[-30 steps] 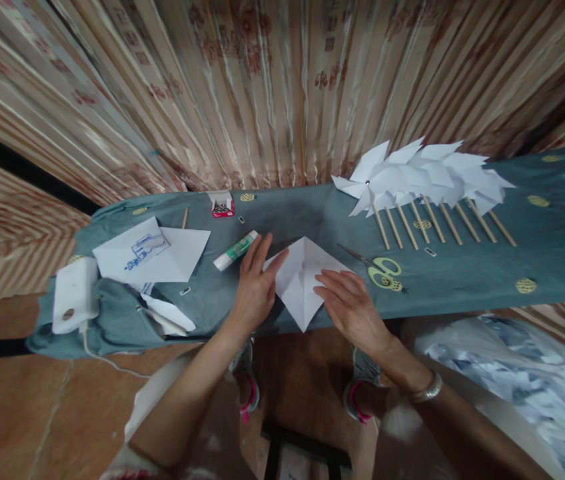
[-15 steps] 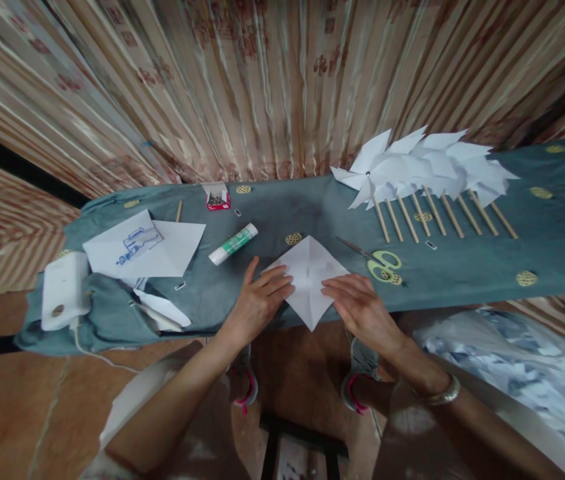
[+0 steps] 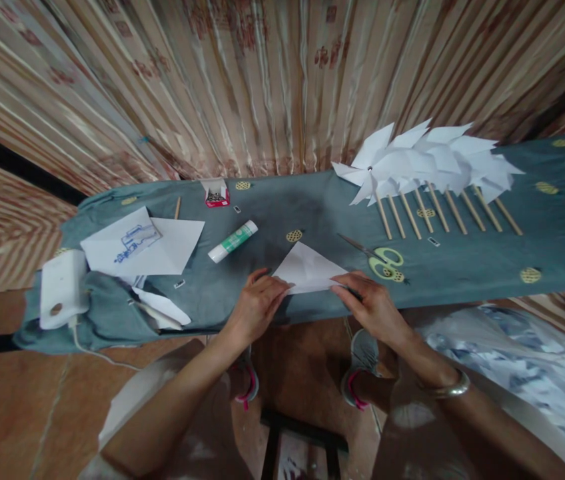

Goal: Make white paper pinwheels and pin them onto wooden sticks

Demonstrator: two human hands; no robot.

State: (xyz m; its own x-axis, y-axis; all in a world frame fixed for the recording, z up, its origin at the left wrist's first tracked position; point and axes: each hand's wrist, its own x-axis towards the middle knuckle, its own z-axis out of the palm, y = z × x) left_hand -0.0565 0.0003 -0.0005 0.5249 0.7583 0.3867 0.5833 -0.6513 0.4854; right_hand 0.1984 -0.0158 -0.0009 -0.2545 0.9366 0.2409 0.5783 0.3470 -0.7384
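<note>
A white sheet of paper (image 3: 308, 268), folded into a triangle with its point away from me, lies at the near edge of the cloth-covered table. My left hand (image 3: 261, 300) pinches its left corner, fingers closed. At the right corner, my right hand (image 3: 366, 298) grips the paper between thumb and fingers. Just beyond the right hand are scissors with light green handles (image 3: 385, 262). A glue stick with a green and white label (image 3: 233, 241) rests past the left hand.
White paper pinwheels (image 3: 427, 163) on wooden sticks overlap at the back right. A small red box (image 3: 217, 193) of metal pieces stands at the back. To the left lie paper sheets (image 3: 177, 247) and a white power strip (image 3: 63, 290). A bag of paper pieces (image 3: 522, 373) sits at lower right.
The paper was an open square with a centre crease, turned cornerwise. Its near half has been folded up, leaving a triangle, and both hands have closed on its corners.
</note>
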